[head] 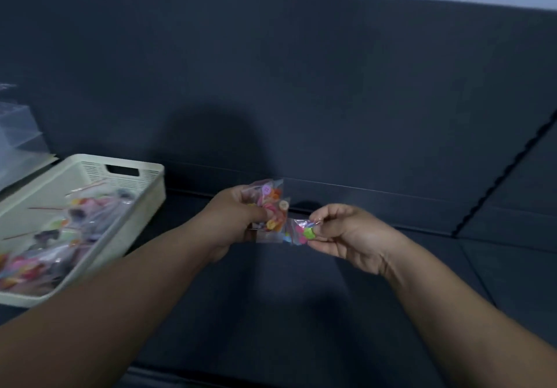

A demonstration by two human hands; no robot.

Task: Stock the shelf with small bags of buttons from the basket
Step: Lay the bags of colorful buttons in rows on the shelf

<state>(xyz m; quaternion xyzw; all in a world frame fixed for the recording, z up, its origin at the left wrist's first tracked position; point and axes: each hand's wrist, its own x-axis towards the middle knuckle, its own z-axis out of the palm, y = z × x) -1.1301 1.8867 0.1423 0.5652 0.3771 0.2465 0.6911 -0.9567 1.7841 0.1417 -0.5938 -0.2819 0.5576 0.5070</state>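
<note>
My left hand grips a small bunch of clear bags of coloured buttons, held above the dark shelf surface. My right hand pinches the end of one clear button bag that sticks out sideways from the bunch. The cream plastic basket stands to the left and holds several more bags of mixed buttons.
A dark back panel rises behind the shelf. Clear plastic packaging lies at the far left behind the basket. A dark divider with a notched edge runs diagonally on the right.
</note>
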